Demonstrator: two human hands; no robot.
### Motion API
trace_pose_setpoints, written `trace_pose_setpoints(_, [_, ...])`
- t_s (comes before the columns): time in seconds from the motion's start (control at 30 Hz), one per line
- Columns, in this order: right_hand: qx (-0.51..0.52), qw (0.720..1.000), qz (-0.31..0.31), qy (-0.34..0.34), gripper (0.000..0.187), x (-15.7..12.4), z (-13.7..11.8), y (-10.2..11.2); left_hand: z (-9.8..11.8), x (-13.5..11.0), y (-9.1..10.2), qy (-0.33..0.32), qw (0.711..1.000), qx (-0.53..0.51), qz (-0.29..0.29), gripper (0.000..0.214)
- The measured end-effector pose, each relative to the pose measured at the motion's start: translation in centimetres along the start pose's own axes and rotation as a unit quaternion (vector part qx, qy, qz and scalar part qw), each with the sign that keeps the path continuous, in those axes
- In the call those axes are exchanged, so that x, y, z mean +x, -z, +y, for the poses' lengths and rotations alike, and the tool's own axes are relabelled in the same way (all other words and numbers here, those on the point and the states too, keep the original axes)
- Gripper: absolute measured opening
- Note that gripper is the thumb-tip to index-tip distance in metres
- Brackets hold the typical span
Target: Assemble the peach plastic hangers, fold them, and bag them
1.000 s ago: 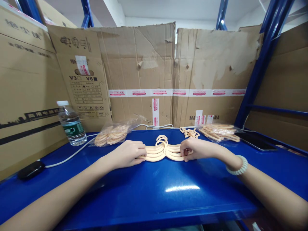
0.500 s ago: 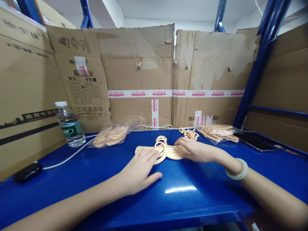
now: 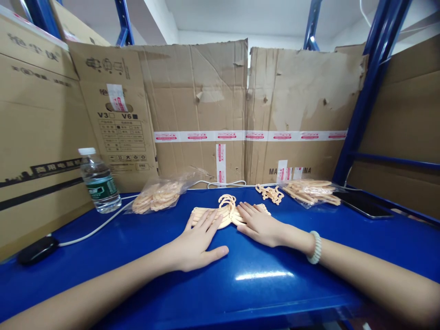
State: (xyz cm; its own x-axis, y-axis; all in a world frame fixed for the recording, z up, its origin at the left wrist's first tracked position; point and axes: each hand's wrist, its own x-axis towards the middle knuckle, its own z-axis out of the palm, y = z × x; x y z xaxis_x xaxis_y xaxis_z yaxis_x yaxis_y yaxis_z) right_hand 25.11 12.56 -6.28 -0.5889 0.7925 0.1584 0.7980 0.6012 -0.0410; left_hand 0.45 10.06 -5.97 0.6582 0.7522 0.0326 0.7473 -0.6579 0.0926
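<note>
A fanned stack of beige plastic hangers (image 3: 229, 216) lies on the blue tabletop in the middle, curved hooks pointing away from me. My left hand (image 3: 194, 245) rests on the left arms of the stack, fingers stretched forward and thumb out to the side. On the right arms lies my right hand (image 3: 264, 227), palm down with its fingers extended, hiding part of them. Neither hand is wrapped around anything. Behind my right hand sits a small heap of beige chain-like pieces (image 3: 271, 194).
Clear bags of beige pieces lie at back left (image 3: 160, 196) and back right (image 3: 309, 191). A water bottle (image 3: 99, 183), a white cable (image 3: 99, 227) and a black mouse-like object (image 3: 37, 250) are left; a phone (image 3: 362, 205) is right. Cardboard (image 3: 199, 110) stands behind.
My right hand has shifted left and flattened over the right arms of the hangers. The hangers' hooks and lower curves now sit closer together. My left hand has barely moved.
</note>
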Motion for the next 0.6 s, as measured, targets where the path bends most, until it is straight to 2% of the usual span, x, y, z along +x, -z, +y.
trace_pose_setpoints(0.4, [0.005,1.0,-0.026,-0.008,0.071,6.5,4.3,-0.7,-3.8,5.6,1.2,0.053,0.998,0.016,-0.028,0.087])
trace_pose_setpoints(0.53, [0.003,1.0,-0.023,-0.021,0.071,7.6,4.8,-1.0,-4.6,6.5,1.1,0.048,0.998,0.025,-0.026,0.086])
trace_pose_setpoints(0.6, [0.0,1.0,-0.018,-0.026,0.071,7.5,4.7,-0.9,-4.8,6.5,0.8,0.05,0.998,0.029,-0.004,0.084])
